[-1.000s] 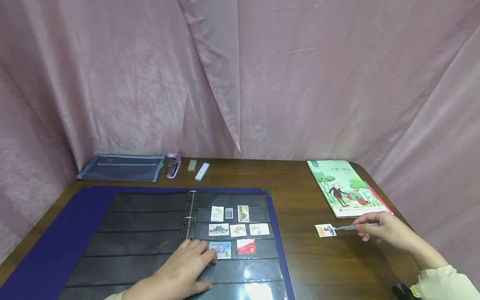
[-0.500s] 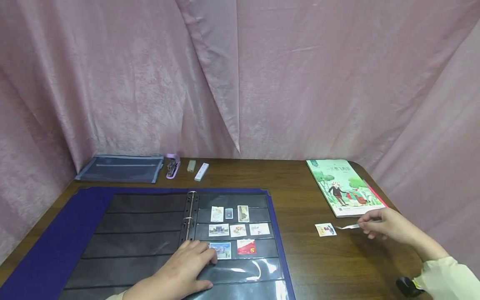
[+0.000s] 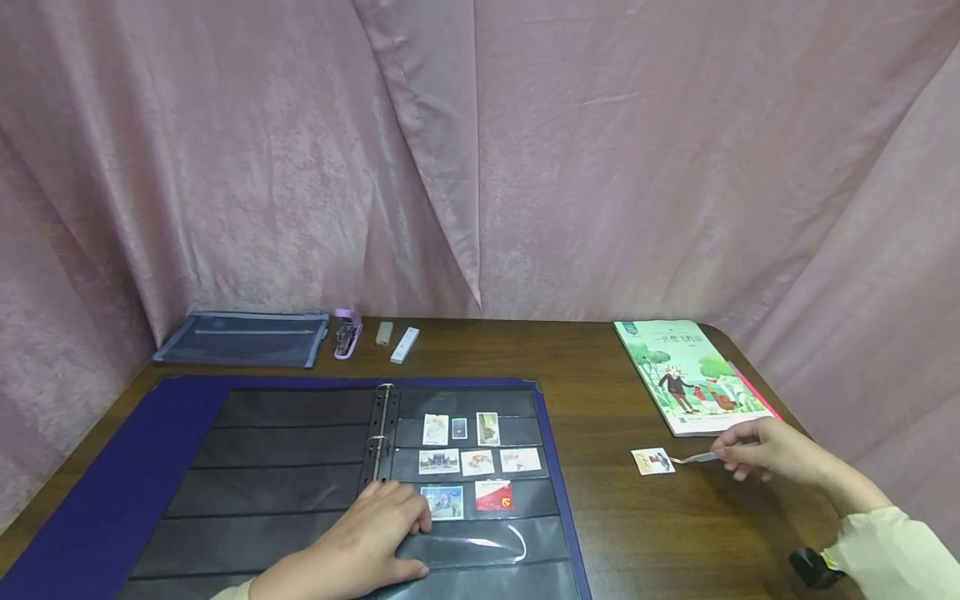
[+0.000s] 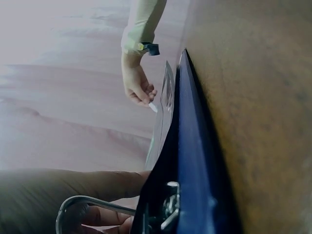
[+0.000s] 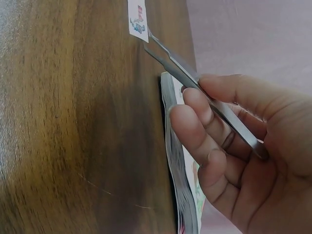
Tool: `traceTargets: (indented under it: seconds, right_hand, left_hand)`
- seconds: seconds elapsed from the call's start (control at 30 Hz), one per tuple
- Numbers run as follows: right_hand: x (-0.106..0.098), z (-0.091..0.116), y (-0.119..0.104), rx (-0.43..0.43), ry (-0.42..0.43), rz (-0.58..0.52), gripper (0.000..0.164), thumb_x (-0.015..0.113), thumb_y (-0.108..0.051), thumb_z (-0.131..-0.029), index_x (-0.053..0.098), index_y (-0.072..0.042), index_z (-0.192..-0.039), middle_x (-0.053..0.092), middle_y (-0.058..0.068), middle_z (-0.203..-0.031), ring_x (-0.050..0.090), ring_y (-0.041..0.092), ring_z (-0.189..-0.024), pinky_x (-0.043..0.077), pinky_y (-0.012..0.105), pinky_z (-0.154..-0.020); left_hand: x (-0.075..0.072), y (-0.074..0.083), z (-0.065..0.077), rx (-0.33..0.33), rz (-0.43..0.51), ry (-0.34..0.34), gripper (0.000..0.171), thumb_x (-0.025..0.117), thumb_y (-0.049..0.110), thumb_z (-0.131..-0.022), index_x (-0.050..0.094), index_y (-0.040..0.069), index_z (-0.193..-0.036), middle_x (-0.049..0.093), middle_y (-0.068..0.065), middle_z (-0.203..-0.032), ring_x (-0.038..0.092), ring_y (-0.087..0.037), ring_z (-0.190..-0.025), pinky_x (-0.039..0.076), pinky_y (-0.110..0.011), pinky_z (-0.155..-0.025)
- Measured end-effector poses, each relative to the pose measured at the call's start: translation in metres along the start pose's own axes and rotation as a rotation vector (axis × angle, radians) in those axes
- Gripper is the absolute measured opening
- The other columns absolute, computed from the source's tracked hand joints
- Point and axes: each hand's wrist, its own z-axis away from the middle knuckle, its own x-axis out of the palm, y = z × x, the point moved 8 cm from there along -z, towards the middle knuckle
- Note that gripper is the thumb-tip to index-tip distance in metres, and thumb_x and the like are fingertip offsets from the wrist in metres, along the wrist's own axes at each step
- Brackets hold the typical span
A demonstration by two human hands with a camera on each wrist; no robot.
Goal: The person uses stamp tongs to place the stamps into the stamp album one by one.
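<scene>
My right hand (image 3: 776,454) holds a pair of metal tweezers (image 5: 219,107) between thumb and fingers over the table's right side. Their slim tips stand apart, right by the edge of a loose stamp (image 3: 652,461) lying on the wood. The right wrist view shows part of that stamp, white with a small coloured picture. My left hand (image 3: 367,533) rests on an open ring-bound stamp album (image 3: 97,479), near the rings, with its fingertips beside a blue landscape stamp (image 3: 444,502). Next to that one is a red and white stamp (image 3: 493,495). Several other stamps fill the two rows above.
A green illustrated book (image 3: 693,379) lies behind my right hand. Along the back are a blue mesh pouch (image 3: 243,337), a purple stapler (image 3: 347,333), a small pale block (image 3: 384,333) and a white stick-shaped item (image 3: 404,345). A pink curtain (image 3: 480,158) hangs behind the table.
My right hand has shifted slightly to the right with the tweezers, and their tips have drawn back a little from the loose stamp. The left hand stays almost in place.
</scene>
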Motion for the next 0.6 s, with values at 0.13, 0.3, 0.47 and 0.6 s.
traceTargets:
  seconds: [0.13,0.3,0.47,0.6]
  right_hand:
    - [0.001,-0.002,0.001,-0.032,-0.011,-0.017,0.028,0.052,-0.014,-0.089,0.057,0.01,-0.101,0.061,-0.009,-0.073,0.059,0.003,-0.061,0.043,0.024,-0.045]
    - [0.003,-0.005,0.003,-0.059,-0.035,-0.025,0.026,0.05,-0.013,-0.09,0.057,0.01,-0.102,0.062,-0.007,-0.075,0.059,0.003,-0.062,0.043,0.025,-0.045]
    - [0.004,-0.008,0.004,-0.078,-0.05,-0.031,0.026,0.05,-0.013,-0.09,0.058,0.01,-0.101,0.062,-0.008,-0.073,0.059,0.002,-0.061,0.043,0.025,-0.045]
    - [0.007,-0.011,0.005,-0.094,-0.076,-0.066,0.026,0.049,-0.011,-0.09,0.058,0.012,-0.099,0.06,-0.01,-0.071,0.059,0.001,-0.061,0.043,0.025,-0.045]
  left_hand:
    - [0.001,0.0,0.0,-0.004,0.004,-0.015,0.035,0.077,0.038,-0.061,0.052,0.024,-0.081,0.04,0.018,-0.074,0.035,-0.001,-0.075,0.032,-0.025,-0.075]
    - [0.003,-0.001,-0.002,-0.012,0.009,-0.045,0.034,0.076,0.039,-0.062,0.051,0.025,-0.079,0.039,0.018,-0.073,0.034,0.0,-0.074,0.032,-0.025,-0.074]
    - [0.005,-0.003,-0.003,-0.017,0.004,-0.062,0.033,0.076,0.04,-0.063,0.05,0.025,-0.079,0.038,0.018,-0.073,0.035,0.0,-0.074,0.032,-0.025,-0.073]
    - [0.005,-0.003,-0.003,-0.018,0.005,-0.06,0.033,0.076,0.04,-0.063,0.05,0.026,-0.079,0.038,0.018,-0.073,0.035,0.0,-0.074,0.032,-0.025,-0.073]
